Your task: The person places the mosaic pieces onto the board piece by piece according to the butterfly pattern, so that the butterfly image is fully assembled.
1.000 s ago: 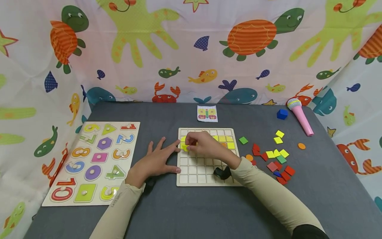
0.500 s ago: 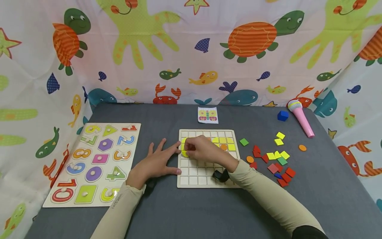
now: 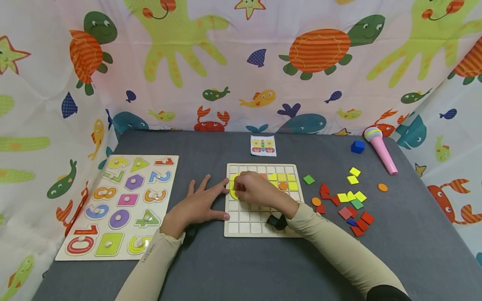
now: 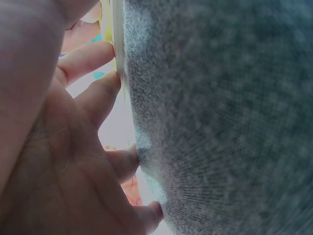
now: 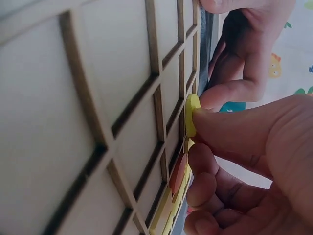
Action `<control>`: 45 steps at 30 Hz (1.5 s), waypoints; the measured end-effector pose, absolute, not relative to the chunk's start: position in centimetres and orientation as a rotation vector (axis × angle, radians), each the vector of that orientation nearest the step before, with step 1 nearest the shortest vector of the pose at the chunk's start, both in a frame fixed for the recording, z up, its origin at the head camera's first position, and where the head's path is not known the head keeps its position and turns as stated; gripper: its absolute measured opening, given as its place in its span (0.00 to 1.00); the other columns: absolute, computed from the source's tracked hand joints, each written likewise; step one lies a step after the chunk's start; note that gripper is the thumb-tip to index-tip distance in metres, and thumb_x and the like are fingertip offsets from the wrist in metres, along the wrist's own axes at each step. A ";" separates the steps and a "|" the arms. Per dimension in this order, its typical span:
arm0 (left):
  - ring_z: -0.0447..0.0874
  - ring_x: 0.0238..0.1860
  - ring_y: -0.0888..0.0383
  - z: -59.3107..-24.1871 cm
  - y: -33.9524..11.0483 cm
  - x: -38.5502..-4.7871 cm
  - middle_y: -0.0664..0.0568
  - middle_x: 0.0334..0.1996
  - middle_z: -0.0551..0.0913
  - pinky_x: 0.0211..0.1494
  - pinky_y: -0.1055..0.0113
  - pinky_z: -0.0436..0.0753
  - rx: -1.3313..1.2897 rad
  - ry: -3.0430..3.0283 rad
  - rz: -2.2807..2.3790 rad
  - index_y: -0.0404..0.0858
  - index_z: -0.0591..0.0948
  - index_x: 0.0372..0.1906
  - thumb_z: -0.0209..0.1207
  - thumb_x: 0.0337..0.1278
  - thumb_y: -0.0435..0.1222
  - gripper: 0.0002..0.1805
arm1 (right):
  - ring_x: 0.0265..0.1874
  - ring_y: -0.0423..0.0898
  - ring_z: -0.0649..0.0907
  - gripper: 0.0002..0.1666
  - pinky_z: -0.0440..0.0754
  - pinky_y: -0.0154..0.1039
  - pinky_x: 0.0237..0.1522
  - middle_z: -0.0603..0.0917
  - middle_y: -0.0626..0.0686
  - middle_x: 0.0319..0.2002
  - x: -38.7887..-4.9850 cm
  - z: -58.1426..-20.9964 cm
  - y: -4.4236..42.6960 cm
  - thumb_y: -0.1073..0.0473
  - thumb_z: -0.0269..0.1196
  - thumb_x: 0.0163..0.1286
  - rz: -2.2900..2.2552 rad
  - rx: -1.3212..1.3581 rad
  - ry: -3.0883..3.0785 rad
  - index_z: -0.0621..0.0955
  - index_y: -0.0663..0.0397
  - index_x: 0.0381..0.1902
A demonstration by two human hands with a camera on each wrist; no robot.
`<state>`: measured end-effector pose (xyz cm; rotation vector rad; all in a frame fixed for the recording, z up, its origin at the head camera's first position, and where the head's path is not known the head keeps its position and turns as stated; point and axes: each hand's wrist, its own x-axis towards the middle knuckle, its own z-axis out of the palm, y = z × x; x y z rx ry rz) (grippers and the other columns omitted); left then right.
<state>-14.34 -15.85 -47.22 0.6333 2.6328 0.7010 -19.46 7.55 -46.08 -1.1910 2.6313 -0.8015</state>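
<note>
A wooden grid board (image 3: 256,228) lies at the middle of the table, with yellow and orange tiles in some of its far cells. At its left edge, my right hand (image 3: 261,193) holds a round-edged yellow tile (image 5: 191,115) between thumb and curled fingers; the tile sits low against a cell. Part of that yellow tile (image 3: 234,195) shows below the fingertips in the head view, while the hand covers several cells. My left hand (image 3: 196,205) rests flat with spread fingers, its index finger and thumb touching the board's left side.
Left stands a number-and-shape puzzle board (image 3: 126,204). Loose red tiles (image 3: 367,218), yellow tiles (image 3: 354,172) and orange discs (image 3: 382,187) lie to the right. Behind are a butterfly pattern card (image 3: 263,146), a blue cube (image 3: 357,146) and a pink toy microphone (image 3: 383,155).
The yellow tile has come down slightly toward the near side, and my right hand has shifted a little with it. My left hand stays in place; the view has tilted slightly.
</note>
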 end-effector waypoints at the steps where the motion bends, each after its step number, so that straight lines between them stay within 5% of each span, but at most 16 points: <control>1: 0.33 0.86 0.35 -47.2 -15.9 -14.4 0.58 0.76 0.75 0.78 0.27 0.28 0.633 2.634 0.701 0.47 0.55 0.88 0.74 0.61 0.57 0.58 | 0.30 0.42 0.76 0.07 0.78 0.37 0.35 0.80 0.46 0.31 -19.4 -46.0 7.5 0.70 0.70 0.71 -0.797 -1.199 2.637 0.86 0.55 0.34; 18: 0.32 0.86 0.37 -47.2 -15.7 -14.4 0.57 0.78 0.72 0.78 0.29 0.27 0.598 2.622 0.699 0.49 0.55 0.88 0.74 0.60 0.58 0.58 | 0.34 0.46 0.80 0.01 0.81 0.45 0.41 0.84 0.47 0.33 -19.9 -45.3 12.4 0.66 0.70 0.72 -0.873 -1.061 2.702 0.88 0.58 0.38; 24: 0.31 0.86 0.37 -47.2 -15.7 -14.4 0.56 0.78 0.72 0.78 0.30 0.25 0.591 2.622 0.697 0.49 0.56 0.88 0.75 0.60 0.57 0.58 | 0.50 0.54 0.83 0.12 0.82 0.56 0.55 0.88 0.55 0.49 -19.8 -44.9 16.2 0.64 0.71 0.73 -0.935 -0.915 2.733 0.88 0.60 0.53; 31: 0.32 0.86 0.37 -47.2 -15.7 -14.4 0.56 0.78 0.73 0.78 0.30 0.26 0.592 2.622 0.697 0.49 0.55 0.88 0.75 0.59 0.57 0.59 | 0.68 0.65 0.72 0.25 0.71 0.70 0.67 0.80 0.63 0.67 -19.4 -44.7 20.5 0.62 0.71 0.74 -0.943 -0.795 2.731 0.83 0.61 0.67; 45: 0.31 0.86 0.37 -47.2 -15.8 -14.4 0.58 0.77 0.73 0.78 0.30 0.25 0.597 2.621 0.699 0.49 0.54 0.89 0.75 0.60 0.57 0.59 | 0.77 0.72 0.60 0.37 0.58 0.77 0.72 0.64 0.67 0.79 -20.1 -45.2 28.1 0.64 0.72 0.73 -0.908 -0.735 2.701 0.74 0.61 0.77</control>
